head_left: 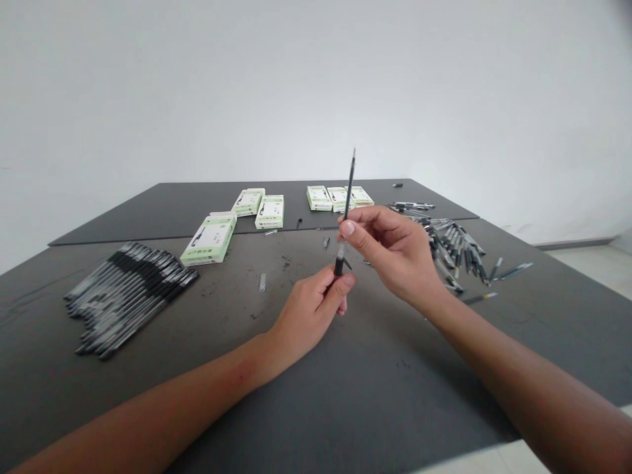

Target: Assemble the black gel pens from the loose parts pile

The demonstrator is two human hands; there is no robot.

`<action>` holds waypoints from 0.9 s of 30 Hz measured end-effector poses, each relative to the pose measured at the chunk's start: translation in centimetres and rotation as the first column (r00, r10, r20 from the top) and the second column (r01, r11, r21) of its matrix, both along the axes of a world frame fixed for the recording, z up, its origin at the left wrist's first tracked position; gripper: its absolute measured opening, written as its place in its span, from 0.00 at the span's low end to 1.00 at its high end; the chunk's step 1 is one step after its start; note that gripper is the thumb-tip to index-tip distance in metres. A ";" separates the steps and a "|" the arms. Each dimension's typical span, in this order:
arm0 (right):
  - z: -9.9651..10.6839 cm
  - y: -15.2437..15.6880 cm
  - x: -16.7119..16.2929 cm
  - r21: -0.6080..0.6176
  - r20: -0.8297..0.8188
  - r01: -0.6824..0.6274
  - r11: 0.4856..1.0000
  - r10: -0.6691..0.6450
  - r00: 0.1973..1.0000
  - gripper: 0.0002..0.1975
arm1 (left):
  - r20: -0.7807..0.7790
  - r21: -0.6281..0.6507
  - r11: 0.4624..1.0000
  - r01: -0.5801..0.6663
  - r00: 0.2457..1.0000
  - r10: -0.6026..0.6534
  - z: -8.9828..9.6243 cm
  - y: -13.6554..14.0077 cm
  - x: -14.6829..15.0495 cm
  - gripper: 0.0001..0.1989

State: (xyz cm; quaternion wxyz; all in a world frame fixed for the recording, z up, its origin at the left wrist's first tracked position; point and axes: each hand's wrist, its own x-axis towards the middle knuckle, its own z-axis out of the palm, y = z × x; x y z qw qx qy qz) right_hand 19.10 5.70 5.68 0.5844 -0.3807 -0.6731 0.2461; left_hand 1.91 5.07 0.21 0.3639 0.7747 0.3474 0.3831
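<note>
My right hand (390, 247) pinches a thin black pen refill (350, 184) between thumb and fingers, its pointed tip upward. Just below, my left hand (316, 299) is closed around a pen barrel (339, 264) with a black grip part, held upright. The refill's lower end lines up with the barrel's clear top; whether it is inside cannot be made out. Most of the barrel is hidden in my left fingers. Both hands are raised above the dark table (296, 408).
A neat row of assembled pens (133, 289) lies left. Several green-white boxes stand farther back, one box (210, 238) near the row. Loose pen parts (459, 253) are heaped at right. A clear cap (262, 283) and another small cap (326, 242) lie mid-table. A wall rises behind.
</note>
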 end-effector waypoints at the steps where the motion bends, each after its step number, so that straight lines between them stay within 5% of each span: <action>1: -0.1 0.0 0.0 0.007 0.036 -0.004 1.000 0.004 0.999 0.13 | 0.006 0.003 1.000 -0.002 1.000 0.002 0.0 0.0 0.0 0.23; 8: 0.8 1.2 2.5 0.054 0.120 -0.038 0.998 0.032 0.992 0.13 | 0.006 -0.011 1.000 -0.016 1.000 0.016 0.1 0.0 0.1 0.24; 12: 1.1 3.6 6.8 0.109 0.056 0.255 0.961 -0.262 0.964 0.20 | -0.019 -0.025 0.999 -0.033 0.999 0.033 0.2 -0.1 0.1 0.24; 17: -0.1 6.3 13.3 0.013 0.450 0.600 0.800 -0.540 0.711 0.26 | -0.022 -0.019 1.000 -0.019 1.000 0.019 0.3 -0.1 0.1 0.25; 22: -2.3 8.0 17.8 -0.097 0.850 0.619 0.779 -0.259 0.459 0.23 | -0.013 -0.007 1.000 0.002 1.000 -0.002 0.2 -0.1 0.1 0.25; 27: -3.6 8.7 19.7 -0.200 0.897 0.560 0.804 -0.080 0.435 0.17 | -0.003 -0.016 0.999 0.030 1.000 -0.030 -0.1 0.0 0.1 0.24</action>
